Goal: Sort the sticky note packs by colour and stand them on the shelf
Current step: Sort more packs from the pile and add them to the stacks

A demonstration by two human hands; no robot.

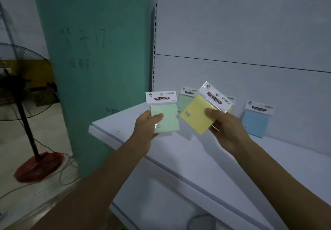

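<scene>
Fan [19, 86] on a black pole with a red base stands on the floor at far left, beside a teal pillar [93, 68]. To the right of the pillar runs a white shelf [179, 158] with a pale back panel [232, 32].

Over the shelf's left end, the left hand [145, 129] grips the held green pack [165, 117] by its lower left corner, thumb curled on the front and fingers behind. The pack is upright in the air, its white "STICKY NOTE" header on top.

Just behind it, a second green pack [186, 102] stands at the shelf's back edge, leaning against the panel.

Next, the right hand [225, 127] pinches a yellow pack [197, 117] at its right side, thumb on the front just under the header, fingers behind. This pack is tilted, its header leaning to the right, and it is clear of the shelf.

Behind it only a sliver of another yellow pack [230, 109] shows, at the back edge.

Farther right along the back edge, apart from the others, a blue pack [256, 120] stands against the panel.
</scene>
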